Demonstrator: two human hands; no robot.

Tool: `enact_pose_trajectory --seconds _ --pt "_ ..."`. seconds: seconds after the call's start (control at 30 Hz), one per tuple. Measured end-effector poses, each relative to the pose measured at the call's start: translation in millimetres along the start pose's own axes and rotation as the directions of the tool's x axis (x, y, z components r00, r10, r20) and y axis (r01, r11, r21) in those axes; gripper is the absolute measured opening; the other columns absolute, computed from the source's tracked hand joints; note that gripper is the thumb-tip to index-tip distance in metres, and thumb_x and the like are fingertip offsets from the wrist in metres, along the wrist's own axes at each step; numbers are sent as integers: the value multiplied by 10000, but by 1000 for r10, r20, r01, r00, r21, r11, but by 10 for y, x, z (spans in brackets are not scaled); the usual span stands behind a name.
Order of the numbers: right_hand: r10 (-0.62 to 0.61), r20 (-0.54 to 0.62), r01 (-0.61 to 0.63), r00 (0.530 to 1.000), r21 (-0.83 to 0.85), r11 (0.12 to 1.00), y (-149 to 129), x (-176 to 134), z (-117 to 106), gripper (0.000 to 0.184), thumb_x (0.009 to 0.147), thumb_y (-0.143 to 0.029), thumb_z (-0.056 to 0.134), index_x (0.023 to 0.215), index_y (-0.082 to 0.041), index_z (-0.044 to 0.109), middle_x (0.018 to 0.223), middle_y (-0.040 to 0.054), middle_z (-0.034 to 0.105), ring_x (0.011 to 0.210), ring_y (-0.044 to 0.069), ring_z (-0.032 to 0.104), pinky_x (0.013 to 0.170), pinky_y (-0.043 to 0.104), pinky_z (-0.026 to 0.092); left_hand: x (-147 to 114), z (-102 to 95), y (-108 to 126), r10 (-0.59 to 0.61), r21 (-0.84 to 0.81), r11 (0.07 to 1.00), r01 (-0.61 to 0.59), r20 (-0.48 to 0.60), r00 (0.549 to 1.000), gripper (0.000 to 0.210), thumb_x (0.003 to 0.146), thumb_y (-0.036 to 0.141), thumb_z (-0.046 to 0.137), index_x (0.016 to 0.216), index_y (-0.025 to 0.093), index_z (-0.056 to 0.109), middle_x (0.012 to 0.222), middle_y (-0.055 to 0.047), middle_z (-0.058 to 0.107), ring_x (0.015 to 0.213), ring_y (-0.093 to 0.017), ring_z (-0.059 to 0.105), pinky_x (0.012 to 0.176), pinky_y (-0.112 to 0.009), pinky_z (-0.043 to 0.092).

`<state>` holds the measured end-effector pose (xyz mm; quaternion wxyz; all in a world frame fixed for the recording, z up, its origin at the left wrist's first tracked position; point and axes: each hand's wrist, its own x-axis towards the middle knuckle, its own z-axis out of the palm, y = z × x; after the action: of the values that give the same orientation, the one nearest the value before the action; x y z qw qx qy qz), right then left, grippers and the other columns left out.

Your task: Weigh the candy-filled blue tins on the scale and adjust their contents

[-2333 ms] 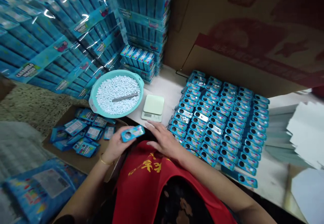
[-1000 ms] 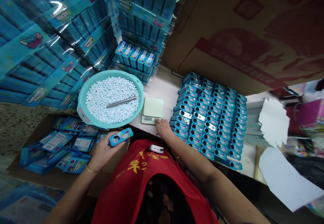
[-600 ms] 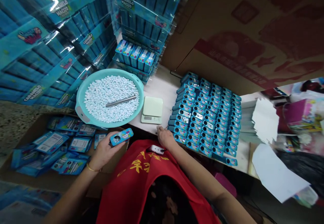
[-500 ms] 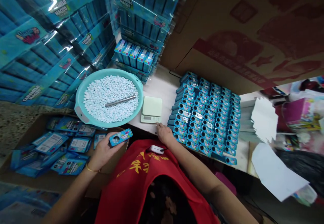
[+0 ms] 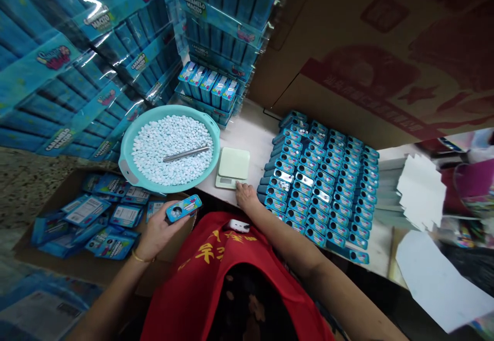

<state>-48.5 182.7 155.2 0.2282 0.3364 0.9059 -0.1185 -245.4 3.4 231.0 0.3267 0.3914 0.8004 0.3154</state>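
Observation:
My left hand (image 5: 156, 233) is closed round a small blue candy box (image 5: 184, 208) labelled "Caramelo Macizo", its end with a dark round hole facing up. It holds the box above the edge of the brown carton. My right hand (image 5: 246, 196) rests on the table edge, its fingertips at the front right corner of a pale kitchen scale (image 5: 233, 163); nothing shows in its fingers. The scale's plate is bare. Left of it stands a turquoise basin (image 5: 124, 148) full of small white candies (image 5: 154, 150), with metal tongs (image 5: 185, 154) lying on them.
Rows of upright blue boxes (image 5: 320, 181) with round holes fill the right of the table (image 5: 254, 120). A large cardboard box (image 5: 347, 84) stands behind. Wrapped display packs (image 5: 96, 68) are stacked at left. A carton (image 5: 29, 251) holds blue packets (image 5: 87, 211). White sheets (image 5: 420, 192) lie far right.
My right hand has slid slightly left along the scale's front edge. The view has shifted a little; my left hand still holds the candy box in the same place.

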Motion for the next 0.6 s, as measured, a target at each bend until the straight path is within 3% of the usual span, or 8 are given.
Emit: enact_pose_trajectory --seconds 0.13,0.2,0.3,0.37,0.4,0.5,0.53,0.6 --pt "-12 14 12 1000 33 999 58 -129 -252 378 844 -105 338 1202 -103 456 1087 162 530 925 215 511 779 359 410 48 57 82 47 -3 999 -47 7 999 385 692 413 589 995 188 514 936 -54 620 838 -184 586 761 -311 467" --pt "-94 -46 98 995 115 989 52 -286 -453 381 882 -217 337 1249 -145 408 1120 127 523 970 198 505 821 330 404 71 84 128 104 7 994 -105 60 993 371 705 395 579 1005 186 513 955 -65 612 871 -196 576 785 -337 460" --pt "-355 -220 409 909 299 862 -62 -551 -739 593 835 -468 421 1332 -179 275 1296 109 394 1153 202 386 925 314 356 77 157 237 206 -22 978 -205 179 962 355 721 358 568 1028 187 515 994 -75 601 915 -205 560 816 -356 442" --pt "-464 -267 533 845 351 770 -178 -679 -857 673 806 -467 474 1354 -176 214 1300 116 390 1160 207 376 922 330 362 65 214 334 252 -50 967 -248 252 934 340 730 338 564 1034 192 521 1007 -72 599 922 -195 556 824 -340 435" --pt "-479 -262 546 838 360 757 -227 -723 -889 638 818 -419 474 1350 -176 221 1259 115 433 1124 206 408 901 338 378 64 233 381 269 -66 963 -261 286 920 338 732 333 563 1038 196 524 1010 -68 600 922 -189 556 826 -329 432" --pt "-420 -261 492 869 373 787 -254 -789 -904 463 844 -286 432 1283 -171 339 1118 98 533 1003 198 480 854 346 406 136 196 442 281 -112 960 -257 347 895 461 689 340 613 1115 208 495 1089 -66 575 982 -195 536 863 -323 410" --pt "-384 -279 469 880 383 796 -213 -796 -893 434 841 -274 431 1258 -167 369 1106 97 539 997 198 482 858 347 404 200 146 420 263 -119 964 -237 325 908 519 669 346 631 1146 213 476 1129 -68 557 1017 -203 520 883 -329 397" --pt "-283 -335 408 899 404 819 -65 -791 -867 411 833 -271 440 1226 -159 399 1110 102 537 1007 199 478 877 344 397 396 7 306 190 -107 979 -173 171 967 544 661 365 633 1158 215 471 1166 -76 535 1066 -221 493 911 -342 371"
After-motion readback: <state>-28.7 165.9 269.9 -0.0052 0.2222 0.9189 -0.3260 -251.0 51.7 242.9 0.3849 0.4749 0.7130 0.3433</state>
